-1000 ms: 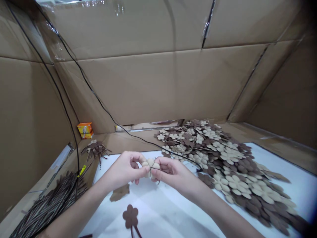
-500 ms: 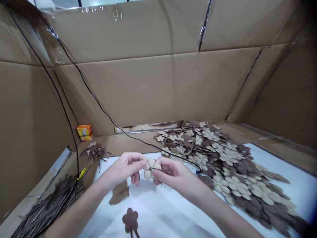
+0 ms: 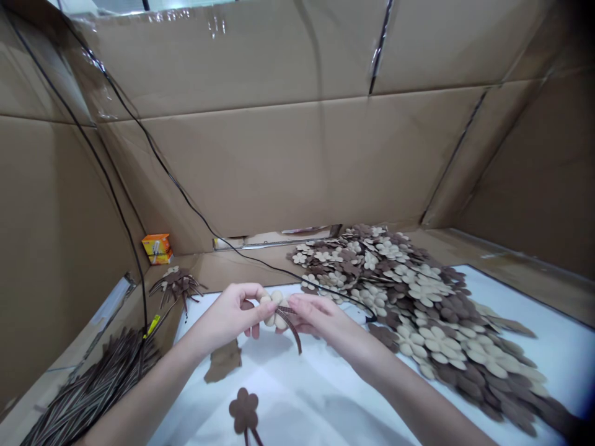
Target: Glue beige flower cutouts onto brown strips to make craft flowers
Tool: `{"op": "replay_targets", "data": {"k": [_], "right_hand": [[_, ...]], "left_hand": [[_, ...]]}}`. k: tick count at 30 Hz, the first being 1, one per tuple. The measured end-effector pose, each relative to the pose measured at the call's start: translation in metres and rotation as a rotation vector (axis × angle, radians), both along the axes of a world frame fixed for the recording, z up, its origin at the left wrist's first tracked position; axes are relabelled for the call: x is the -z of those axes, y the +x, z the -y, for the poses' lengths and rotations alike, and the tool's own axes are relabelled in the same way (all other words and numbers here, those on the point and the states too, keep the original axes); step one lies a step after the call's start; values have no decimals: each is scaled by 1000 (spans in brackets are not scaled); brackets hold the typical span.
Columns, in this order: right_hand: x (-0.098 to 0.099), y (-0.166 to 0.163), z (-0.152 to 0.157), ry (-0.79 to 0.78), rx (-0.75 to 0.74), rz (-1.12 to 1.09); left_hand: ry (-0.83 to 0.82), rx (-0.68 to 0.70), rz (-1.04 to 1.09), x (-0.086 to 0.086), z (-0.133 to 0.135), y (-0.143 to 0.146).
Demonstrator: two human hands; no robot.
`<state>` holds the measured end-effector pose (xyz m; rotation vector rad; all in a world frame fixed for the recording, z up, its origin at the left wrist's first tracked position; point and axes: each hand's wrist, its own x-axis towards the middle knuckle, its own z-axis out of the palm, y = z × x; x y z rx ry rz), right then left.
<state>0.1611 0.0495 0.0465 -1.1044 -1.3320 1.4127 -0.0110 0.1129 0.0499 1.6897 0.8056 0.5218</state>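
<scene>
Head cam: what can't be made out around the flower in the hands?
Where the brown strip meets the cream flower: hidden in the head view by fingers of the left hand and right hand.
Lower end of the brown flower's stems: cut off by the head view's bottom edge.
Orange box print: too small in the head view.

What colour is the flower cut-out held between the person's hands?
The flower cut-out is pale beige; the head view shows it best.
</scene>
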Motion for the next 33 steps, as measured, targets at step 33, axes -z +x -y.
{"op": "replay_targets", "data": {"k": [33], "right_hand": [[-10,16,3,-69,181,-169]], "left_hand": [[-59,123,-122,-20,-23,-27]]}}
